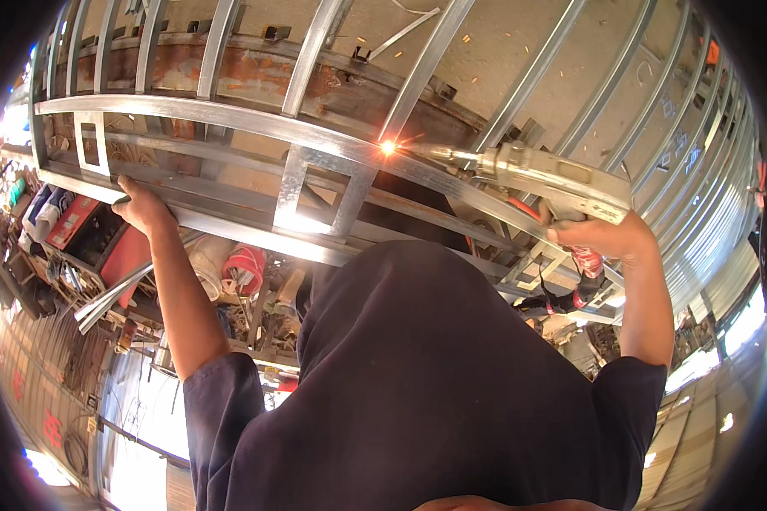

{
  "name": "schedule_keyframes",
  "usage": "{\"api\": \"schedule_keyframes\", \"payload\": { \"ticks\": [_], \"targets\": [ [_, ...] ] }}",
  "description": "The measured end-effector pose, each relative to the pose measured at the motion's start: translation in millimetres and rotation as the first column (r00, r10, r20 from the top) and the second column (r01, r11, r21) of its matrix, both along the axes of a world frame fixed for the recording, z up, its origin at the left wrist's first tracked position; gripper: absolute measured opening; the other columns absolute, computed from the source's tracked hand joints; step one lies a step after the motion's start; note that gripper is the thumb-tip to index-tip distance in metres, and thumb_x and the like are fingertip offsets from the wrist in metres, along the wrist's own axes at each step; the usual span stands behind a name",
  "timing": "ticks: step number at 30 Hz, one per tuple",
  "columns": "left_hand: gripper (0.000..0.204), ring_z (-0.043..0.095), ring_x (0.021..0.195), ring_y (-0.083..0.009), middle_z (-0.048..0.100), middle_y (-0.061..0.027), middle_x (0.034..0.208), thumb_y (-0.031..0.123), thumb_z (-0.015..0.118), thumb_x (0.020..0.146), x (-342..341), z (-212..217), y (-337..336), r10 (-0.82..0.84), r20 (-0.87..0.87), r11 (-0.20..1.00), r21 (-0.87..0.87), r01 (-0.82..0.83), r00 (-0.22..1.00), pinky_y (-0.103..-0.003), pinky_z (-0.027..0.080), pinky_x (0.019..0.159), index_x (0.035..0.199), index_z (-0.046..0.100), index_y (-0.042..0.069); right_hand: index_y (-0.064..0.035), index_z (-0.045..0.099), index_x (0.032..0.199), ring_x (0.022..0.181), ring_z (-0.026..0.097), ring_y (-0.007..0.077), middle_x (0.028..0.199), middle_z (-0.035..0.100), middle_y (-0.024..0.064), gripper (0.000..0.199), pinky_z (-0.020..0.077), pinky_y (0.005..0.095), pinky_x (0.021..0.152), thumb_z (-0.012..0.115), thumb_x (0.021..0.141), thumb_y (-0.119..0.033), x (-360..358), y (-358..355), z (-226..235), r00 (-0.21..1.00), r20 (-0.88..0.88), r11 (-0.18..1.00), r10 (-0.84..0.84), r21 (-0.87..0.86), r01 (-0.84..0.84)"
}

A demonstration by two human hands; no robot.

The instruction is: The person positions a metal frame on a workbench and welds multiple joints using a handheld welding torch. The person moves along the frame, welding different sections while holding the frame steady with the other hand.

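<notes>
My right hand [607, 235] is wrapped round the handle of a silver handheld welding gun [562, 176]. Its narrow nozzle points left, and a bright orange spark [389, 147] glows at the tip on a long square metal tube [230, 116]. That tube belongs to a slatted metal frame lying across in front of me. My left hand [148, 209] is closed over the frame's nearer rail [230, 236] at the left. Between tube and rail sit a square-holed metal plate [291, 185] near the spark and a smaller one [89, 140] farther left.
Parallel metal bars [533, 77] run away beyond the tube and curve round to the right. Beneath lies a rusty beam [256, 71]. A red machine [85, 223] and a red-and-white coil [245, 266] stand at lower left. Dark cable [562, 300] hangs below the gun.
</notes>
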State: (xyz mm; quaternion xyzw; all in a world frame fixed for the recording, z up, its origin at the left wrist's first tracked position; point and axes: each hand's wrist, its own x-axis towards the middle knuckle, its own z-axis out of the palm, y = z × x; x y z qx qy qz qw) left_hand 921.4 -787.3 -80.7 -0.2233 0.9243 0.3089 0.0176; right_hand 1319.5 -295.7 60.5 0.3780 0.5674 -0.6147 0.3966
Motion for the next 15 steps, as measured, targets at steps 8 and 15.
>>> {"api": "schedule_keyframes", "payload": {
  "ticks": [8, 15],
  "targets": [
    [0.092, 0.062, 0.125, -0.0455, 0.048, -0.0381, 0.147, 0.054, 0.056, 0.103, 9.2, -9.2, -10.6, 0.014, 0.026, 0.999, 0.042, -0.015, 1.000, -0.049, 0.058, 0.103, 0.154, 0.024, -0.016, -0.0051, 0.072, 0.118, 0.089, 0.067, 0.0120, 0.099, 0.075, 0.0014, 0.042, 0.0568, 0.0310, 0.081, 0.089, 0.080, -0.014, 68.2, 16.5, 12.7, 0.999, 0.044, 0.993, -0.009, 0.118, 0.004],
    [0.092, 0.058, 0.130, -0.0476, 0.044, -0.0395, 0.150, 0.053, 0.056, 0.102, 84.8, -19.0, 11.3, 0.021, -0.004, 0.998, 0.063, -0.021, 1.000, -0.051, 0.055, 0.108, 0.155, 0.024, -0.015, -0.0053, 0.070, 0.125, 0.095, 0.068, 0.0142, 0.104, 0.076, 0.0032, 0.051, 0.0564, 0.0321, 0.088, 0.090, 0.079, -0.017, 91.2, 27.0, -4.0, 0.997, 0.060, 0.995, 0.050, 0.086, -0.055]
  ]
}}
